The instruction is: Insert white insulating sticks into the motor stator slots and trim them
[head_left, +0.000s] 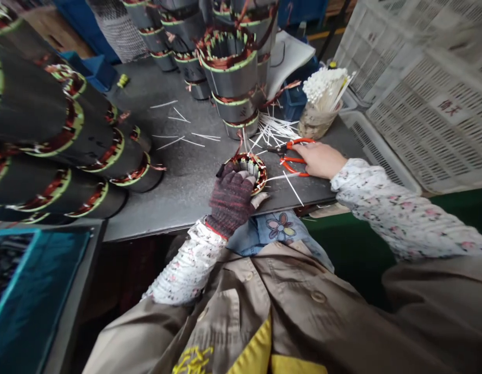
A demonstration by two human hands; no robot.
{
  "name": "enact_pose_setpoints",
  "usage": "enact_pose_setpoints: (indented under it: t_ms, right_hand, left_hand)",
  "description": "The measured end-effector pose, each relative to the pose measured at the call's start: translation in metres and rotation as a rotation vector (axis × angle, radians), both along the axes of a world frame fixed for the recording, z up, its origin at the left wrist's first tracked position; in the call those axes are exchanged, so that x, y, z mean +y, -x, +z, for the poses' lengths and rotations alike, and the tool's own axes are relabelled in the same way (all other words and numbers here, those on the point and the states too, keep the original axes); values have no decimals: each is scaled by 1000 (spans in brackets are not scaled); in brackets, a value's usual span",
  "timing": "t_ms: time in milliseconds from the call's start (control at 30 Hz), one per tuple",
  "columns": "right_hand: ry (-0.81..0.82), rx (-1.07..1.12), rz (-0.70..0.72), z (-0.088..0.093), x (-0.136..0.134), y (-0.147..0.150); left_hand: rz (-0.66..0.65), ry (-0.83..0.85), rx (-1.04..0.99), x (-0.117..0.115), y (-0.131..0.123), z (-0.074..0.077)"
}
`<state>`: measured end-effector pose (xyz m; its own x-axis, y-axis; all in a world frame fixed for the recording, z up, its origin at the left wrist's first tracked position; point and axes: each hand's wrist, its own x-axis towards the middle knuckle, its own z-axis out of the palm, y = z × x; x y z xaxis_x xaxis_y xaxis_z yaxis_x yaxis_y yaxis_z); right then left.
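My left hand (233, 196), in a dark red and black knitted glove with bare fingertips, is closed on the near left rim of a motor stator (260, 171). The stator stands on the tabletop with its round opening facing up and copper windings around the rim. A white cable tie (277, 178) sticks out from its right side. Bare, my right hand (322, 160) has its fingers around the red handles of cutters (290, 146). Their dark jaws point left, toward the stator. Part of the handles is hidden under the fingers.
Stacked stators (233, 78) rise behind, and more stacks (41, 130) fill the left. Loose white cable ties (277, 127) lie scattered near a tub (316, 122) packed with more ties. White plastic crates (431, 114) stand at right. The table's front edge runs close to my lap.
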<state>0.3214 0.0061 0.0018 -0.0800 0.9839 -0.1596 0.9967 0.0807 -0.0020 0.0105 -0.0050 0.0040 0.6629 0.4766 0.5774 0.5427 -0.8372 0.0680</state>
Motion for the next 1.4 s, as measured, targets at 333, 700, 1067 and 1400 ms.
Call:
enact_pose_setpoints:
  t_ms: [333,700,1067,1400]
  right_hand:
    - [-191,509,83,10,-31,24]
    - [-248,168,214,23,-13,64]
    - [-155,97,310,42,-37,44]
    - [-93,366,301,40,-61,68]
  left_hand:
    - [-83,53,149,11,22,14]
    - [-246,35,93,24,36,17]
    - [-215,107,158,24,39,14]
    - [-156,48,164,23,37,10]
